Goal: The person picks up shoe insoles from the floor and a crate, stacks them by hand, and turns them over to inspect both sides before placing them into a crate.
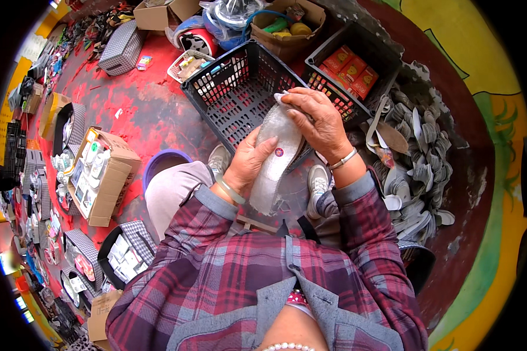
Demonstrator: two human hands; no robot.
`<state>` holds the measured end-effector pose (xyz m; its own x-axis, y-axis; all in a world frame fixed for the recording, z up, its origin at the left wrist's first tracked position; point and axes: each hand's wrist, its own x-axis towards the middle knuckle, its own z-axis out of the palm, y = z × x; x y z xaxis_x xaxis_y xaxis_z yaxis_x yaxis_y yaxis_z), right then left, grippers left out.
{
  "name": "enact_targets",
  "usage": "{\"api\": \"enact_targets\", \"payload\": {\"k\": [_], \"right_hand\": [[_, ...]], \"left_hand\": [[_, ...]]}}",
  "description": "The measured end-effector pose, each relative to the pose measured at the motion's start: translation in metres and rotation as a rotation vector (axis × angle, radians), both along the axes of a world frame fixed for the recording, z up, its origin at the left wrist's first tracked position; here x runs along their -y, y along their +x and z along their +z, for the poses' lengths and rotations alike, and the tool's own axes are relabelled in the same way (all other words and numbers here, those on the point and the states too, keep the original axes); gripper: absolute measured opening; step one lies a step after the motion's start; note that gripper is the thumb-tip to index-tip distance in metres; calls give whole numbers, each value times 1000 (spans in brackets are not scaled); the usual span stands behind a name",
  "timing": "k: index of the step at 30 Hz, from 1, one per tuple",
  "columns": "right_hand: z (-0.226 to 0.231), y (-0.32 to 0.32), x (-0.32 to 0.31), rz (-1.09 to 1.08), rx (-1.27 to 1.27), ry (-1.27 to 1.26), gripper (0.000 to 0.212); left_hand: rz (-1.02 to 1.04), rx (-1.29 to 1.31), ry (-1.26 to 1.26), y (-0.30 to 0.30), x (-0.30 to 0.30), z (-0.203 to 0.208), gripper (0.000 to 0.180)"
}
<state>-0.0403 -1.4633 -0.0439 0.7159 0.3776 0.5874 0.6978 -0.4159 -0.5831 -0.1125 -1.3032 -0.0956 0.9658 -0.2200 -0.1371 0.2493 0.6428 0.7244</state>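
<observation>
At the near edge of a black plastic crate [234,100], we hold one grey insole [269,184]: our right hand [317,120] pinches its far end, our left hand [243,164] clasps its side midway, and its long axis slants back toward us and slightly leftward. We count two such crates [373,55], two sneakers [317,184] and, nearer our right hand, an insole heap [416,169] too jumbled to tally.
</observation>
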Motion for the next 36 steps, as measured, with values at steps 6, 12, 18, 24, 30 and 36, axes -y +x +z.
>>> {"api": "enact_targets", "payload": {"k": [6, 12, 18, 24, 30, 36], "right_hand": [[-43, 11, 36, -103, -475, 58, 23], [11, 23, 43, -54, -407, 530, 35], [-24, 0, -32, -116, 189, -49, 38], [-55, -29, -41, 276, -223, -48, 35], [-29, 10, -2, -143, -571, 365, 28], [-57, 8, -44, -140, -80, 132, 31]], "left_hand": [[241, 77, -122, 20, -27, 5, 35], [93, 196, 120, 13, -22, -10, 38], [114, 24, -32, 17, -13, -14, 30], [376, -100, -192, 34, -39, -47, 30], [249, -113, -184, 30, -31, -34, 36], [139, -116, -113, 22, -11, -40, 35]]}}
